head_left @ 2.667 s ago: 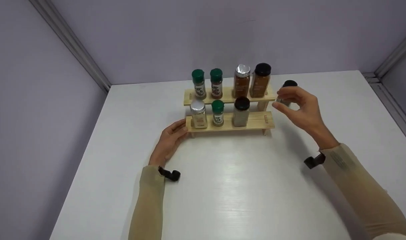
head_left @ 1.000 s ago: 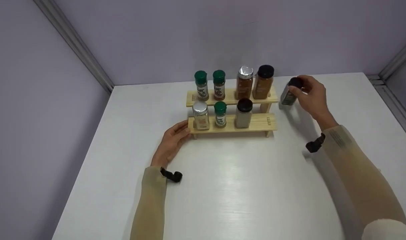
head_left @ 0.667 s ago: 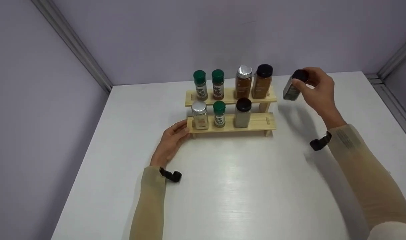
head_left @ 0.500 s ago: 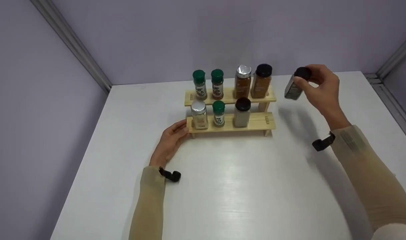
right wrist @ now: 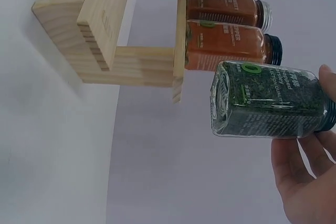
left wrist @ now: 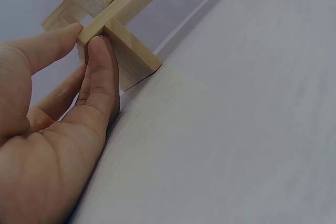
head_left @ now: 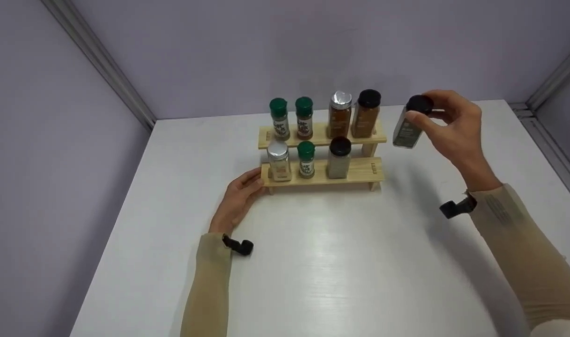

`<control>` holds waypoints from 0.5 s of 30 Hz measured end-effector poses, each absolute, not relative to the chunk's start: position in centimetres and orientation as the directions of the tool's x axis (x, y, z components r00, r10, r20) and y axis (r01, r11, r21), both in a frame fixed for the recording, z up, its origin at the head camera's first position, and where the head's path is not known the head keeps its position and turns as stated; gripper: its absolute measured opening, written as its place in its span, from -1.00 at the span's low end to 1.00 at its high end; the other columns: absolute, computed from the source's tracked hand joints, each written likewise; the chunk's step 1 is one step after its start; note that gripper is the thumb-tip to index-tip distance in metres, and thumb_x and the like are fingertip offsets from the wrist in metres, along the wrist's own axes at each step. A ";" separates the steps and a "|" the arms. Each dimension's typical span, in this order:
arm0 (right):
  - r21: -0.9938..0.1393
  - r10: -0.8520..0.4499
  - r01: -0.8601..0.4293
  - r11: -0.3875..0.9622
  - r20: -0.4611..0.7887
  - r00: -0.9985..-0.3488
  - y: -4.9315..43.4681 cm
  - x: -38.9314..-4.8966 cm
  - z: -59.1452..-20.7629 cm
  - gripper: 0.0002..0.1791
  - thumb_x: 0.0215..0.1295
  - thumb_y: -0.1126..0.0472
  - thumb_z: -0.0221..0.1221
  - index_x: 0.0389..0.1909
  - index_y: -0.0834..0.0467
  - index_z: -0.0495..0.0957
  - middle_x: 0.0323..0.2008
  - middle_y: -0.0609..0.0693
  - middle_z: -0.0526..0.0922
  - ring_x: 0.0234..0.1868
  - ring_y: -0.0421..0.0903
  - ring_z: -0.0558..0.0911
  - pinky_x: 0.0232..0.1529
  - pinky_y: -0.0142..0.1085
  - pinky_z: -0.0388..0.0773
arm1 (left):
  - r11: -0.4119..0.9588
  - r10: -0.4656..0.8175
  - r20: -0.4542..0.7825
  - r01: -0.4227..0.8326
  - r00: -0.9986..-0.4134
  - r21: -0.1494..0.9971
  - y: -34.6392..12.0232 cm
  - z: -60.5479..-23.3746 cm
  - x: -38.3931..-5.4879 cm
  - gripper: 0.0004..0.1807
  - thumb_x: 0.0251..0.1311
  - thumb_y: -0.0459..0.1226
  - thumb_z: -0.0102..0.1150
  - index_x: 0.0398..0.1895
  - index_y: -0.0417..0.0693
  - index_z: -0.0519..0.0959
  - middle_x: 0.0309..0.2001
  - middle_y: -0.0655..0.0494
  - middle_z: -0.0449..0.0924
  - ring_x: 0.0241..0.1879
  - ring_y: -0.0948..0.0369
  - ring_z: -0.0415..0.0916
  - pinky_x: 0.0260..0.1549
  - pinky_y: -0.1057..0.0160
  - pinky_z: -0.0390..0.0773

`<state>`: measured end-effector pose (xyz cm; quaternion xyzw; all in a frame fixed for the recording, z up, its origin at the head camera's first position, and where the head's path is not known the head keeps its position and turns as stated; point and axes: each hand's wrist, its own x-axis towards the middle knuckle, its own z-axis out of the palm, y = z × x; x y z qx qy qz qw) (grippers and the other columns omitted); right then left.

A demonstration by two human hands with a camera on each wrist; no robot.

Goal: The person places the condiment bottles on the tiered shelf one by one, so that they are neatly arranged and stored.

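Note:
My right hand [head_left: 458, 126] grips a square glass spice jar [head_left: 408, 128] near its black lid, off the table and right of the rack. Seen from the right wrist, that jar is full of dark green dried herbs, tilted, with its base toward the rack. With thumb and fingers, my left hand [head_left: 238, 196] pinches the left end of the front shelf of a two-step wooden spice rack [head_left: 364, 171]. In the left wrist view the thumb lies on the shelf edge [left wrist: 126, 4] and the fingers reach behind and under it.
On the front step stand a silver-lidded jar [head_left: 280, 164], a green-capped jar [head_left: 306, 161] and a black-lidded jar [head_left: 339, 159]. The back step carries two green-capped jars, a silver-lidded jar [head_left: 340, 117] and a black-lidded orange jar [head_left: 366, 117]. A wall [head_left: 210, 61] rises behind the table.
My right hand has reached the black-lidded jar beside the rack, taken hold of it and lifted it, then shifted it slightly back toward the rack. My left hand keeps its hold.

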<state>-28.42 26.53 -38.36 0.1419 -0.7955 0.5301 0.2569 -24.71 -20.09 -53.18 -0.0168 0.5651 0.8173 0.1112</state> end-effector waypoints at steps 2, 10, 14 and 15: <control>-0.767 0.029 -0.514 0.384 0.566 -0.824 26.0 -28.2 -38.2 -0.57 0.27 0.33 0.49 0.16 0.26 0.71 -0.05 -0.19 0.71 -0.02 -0.20 0.68 0.05 -0.51 0.64 | -0.334 0.160 -0.152 -0.198 -0.975 0.921 -20.1 -53.2 -24.7 -0.45 0.55 -0.40 0.18 0.54 -0.25 0.38 0.40 -0.11 0.46 0.29 0.16 0.52 0.22 0.33 0.63; -0.759 -0.030 -0.579 0.298 0.599 -0.801 24.0 -27.6 -38.3 -0.59 0.22 0.44 0.50 0.10 0.30 0.72 -0.06 0.06 0.74 -0.07 -0.14 0.71 -0.02 -0.46 0.68 | -0.324 0.155 -0.145 -0.189 -0.977 0.927 -20.1 -53.3 -24.8 -0.46 0.55 -0.39 0.20 0.53 -0.25 0.40 0.39 -0.11 0.47 0.29 0.16 0.53 0.22 0.32 0.63; -0.764 -0.044 -0.570 0.301 0.586 -0.809 23.3 -27.4 -38.5 -0.59 0.23 0.42 0.51 0.11 0.30 0.72 -0.04 0.09 0.74 -0.05 -0.14 0.72 0.00 -0.47 0.68 | -0.331 0.160 -0.141 -0.188 -0.977 0.925 -20.1 -53.3 -24.7 -0.44 0.55 -0.39 0.21 0.54 -0.25 0.39 0.40 -0.12 0.47 0.31 0.14 0.52 0.25 0.29 0.62; -0.762 -0.050 -0.570 0.306 0.585 -0.809 23.1 -27.4 -38.6 -0.59 0.23 0.41 0.51 0.11 0.31 0.72 -0.04 0.08 0.74 -0.05 -0.14 0.72 0.00 -0.47 0.68 | -0.333 0.159 -0.143 -0.190 -0.977 0.924 -20.2 -53.3 -24.7 -0.44 0.55 -0.39 0.20 0.54 -0.24 0.39 0.41 -0.12 0.46 0.31 0.13 0.52 0.27 0.28 0.61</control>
